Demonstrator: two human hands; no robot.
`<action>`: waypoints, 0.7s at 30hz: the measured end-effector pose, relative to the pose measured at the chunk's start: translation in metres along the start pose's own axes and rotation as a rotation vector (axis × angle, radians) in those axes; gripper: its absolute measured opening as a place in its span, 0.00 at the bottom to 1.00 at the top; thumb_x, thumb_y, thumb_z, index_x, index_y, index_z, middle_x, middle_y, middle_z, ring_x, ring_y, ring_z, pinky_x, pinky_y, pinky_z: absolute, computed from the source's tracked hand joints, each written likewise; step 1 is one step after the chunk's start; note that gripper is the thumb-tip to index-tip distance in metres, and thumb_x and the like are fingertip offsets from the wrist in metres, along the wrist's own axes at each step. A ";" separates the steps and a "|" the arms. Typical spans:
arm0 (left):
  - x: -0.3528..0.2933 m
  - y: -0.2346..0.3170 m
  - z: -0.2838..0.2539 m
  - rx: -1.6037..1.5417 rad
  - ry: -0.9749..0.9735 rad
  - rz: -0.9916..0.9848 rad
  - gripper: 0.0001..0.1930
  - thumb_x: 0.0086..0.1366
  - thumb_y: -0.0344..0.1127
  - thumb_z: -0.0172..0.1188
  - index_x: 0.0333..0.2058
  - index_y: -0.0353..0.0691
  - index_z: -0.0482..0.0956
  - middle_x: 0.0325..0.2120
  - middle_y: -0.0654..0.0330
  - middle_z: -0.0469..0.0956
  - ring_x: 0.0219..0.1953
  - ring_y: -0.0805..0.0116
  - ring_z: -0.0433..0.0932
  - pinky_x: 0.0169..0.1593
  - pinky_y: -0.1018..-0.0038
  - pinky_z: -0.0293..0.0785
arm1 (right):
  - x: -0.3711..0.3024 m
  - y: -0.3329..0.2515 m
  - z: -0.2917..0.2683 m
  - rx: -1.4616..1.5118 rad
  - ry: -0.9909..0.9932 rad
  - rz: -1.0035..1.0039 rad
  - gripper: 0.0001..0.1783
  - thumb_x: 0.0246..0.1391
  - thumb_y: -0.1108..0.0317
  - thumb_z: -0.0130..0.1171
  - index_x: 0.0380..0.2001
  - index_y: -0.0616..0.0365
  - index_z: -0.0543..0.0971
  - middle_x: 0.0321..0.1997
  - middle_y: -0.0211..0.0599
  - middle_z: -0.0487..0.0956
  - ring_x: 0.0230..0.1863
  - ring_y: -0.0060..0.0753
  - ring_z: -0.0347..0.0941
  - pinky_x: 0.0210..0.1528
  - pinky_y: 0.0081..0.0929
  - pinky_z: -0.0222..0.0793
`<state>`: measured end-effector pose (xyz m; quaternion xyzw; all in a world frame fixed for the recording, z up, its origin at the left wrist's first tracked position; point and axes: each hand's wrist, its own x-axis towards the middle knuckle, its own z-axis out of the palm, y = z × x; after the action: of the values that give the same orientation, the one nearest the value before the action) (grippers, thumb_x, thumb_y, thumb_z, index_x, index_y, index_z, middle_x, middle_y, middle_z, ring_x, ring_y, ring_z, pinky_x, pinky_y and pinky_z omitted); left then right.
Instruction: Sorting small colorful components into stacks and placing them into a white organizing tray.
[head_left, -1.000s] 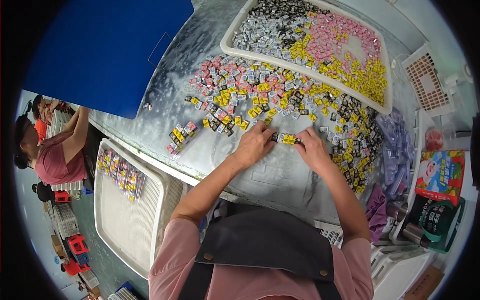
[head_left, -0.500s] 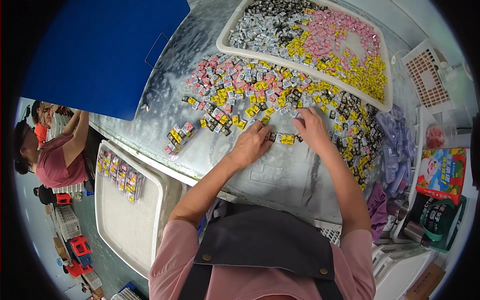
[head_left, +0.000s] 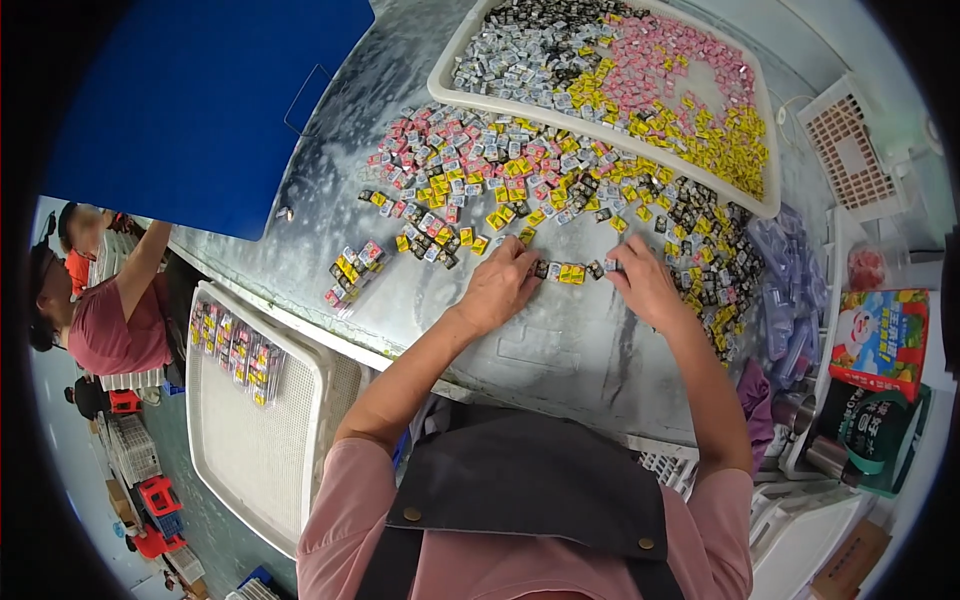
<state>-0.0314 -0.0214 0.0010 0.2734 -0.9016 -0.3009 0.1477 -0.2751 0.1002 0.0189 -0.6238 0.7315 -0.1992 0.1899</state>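
Observation:
A short row of small wrapped blocks [head_left: 570, 273], yellow and black among them, lies on the grey tabletop between my hands. My left hand [head_left: 497, 287] rests at the row's left end, its fingers curled closed; whatever they grip is hidden. Pinched in my right hand [head_left: 648, 288] is a small whitish block [head_left: 612, 265], just past the right end of the row. A black block [head_left: 595, 270] sits beside it. Beyond my fingers spreads a loose heap of mixed blocks [head_left: 480, 165] in pink, white, yellow and black.
A white tray [head_left: 600, 125] of blocks sorted by colour stands at the back. Filled clear packs [head_left: 355, 272] lie at left, more in a white mesh tray [head_left: 250, 440] below. Empty-looking clear packs [head_left: 790, 300] pile at right. A co-worker [head_left: 115, 320] stands far left near a blue board [head_left: 200, 100].
My right hand has drawn back a little toward me from the heap, bringing a whitish block to the row's right end. My left hand has barely moved.

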 end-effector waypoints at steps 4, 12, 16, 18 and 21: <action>0.001 0.000 0.002 -0.014 0.005 0.003 0.21 0.59 0.29 0.66 0.51 0.33 0.77 0.41 0.49 0.72 0.42 0.49 0.77 0.47 0.61 0.76 | -0.004 -0.008 0.001 0.015 -0.044 -0.069 0.15 0.53 0.75 0.65 0.44 0.59 0.75 0.46 0.42 0.72 0.43 0.52 0.76 0.46 0.44 0.72; 0.001 0.001 0.001 -0.007 0.015 0.020 0.21 0.58 0.28 0.66 0.51 0.33 0.77 0.42 0.49 0.72 0.42 0.49 0.77 0.46 0.61 0.76 | -0.006 -0.015 0.005 0.031 -0.102 -0.048 0.22 0.53 0.74 0.66 0.53 0.57 0.75 0.47 0.43 0.71 0.45 0.51 0.76 0.48 0.43 0.72; 0.005 -0.001 0.003 -0.011 0.000 0.072 0.21 0.58 0.27 0.66 0.51 0.33 0.77 0.43 0.48 0.72 0.43 0.49 0.78 0.47 0.61 0.77 | -0.008 -0.023 0.016 0.060 -0.042 -0.039 0.23 0.53 0.73 0.66 0.54 0.55 0.76 0.47 0.43 0.72 0.43 0.51 0.77 0.45 0.43 0.74; 0.009 -0.001 0.004 -0.004 -0.033 0.086 0.21 0.59 0.27 0.65 0.51 0.33 0.77 0.43 0.48 0.72 0.43 0.49 0.78 0.47 0.61 0.77 | -0.009 -0.028 0.024 0.056 -0.020 -0.028 0.23 0.53 0.73 0.66 0.54 0.55 0.76 0.47 0.44 0.72 0.43 0.52 0.77 0.44 0.43 0.74; 0.012 -0.004 0.006 0.023 -0.085 0.097 0.20 0.59 0.27 0.65 0.51 0.33 0.77 0.43 0.48 0.72 0.43 0.49 0.78 0.47 0.61 0.77 | -0.009 -0.035 0.034 0.075 0.011 0.036 0.23 0.52 0.73 0.67 0.53 0.54 0.77 0.47 0.44 0.72 0.44 0.53 0.77 0.44 0.44 0.74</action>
<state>-0.0423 -0.0284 -0.0042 0.2180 -0.9227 -0.2944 0.1204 -0.2265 0.1024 0.0093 -0.6019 0.7357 -0.2265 0.2124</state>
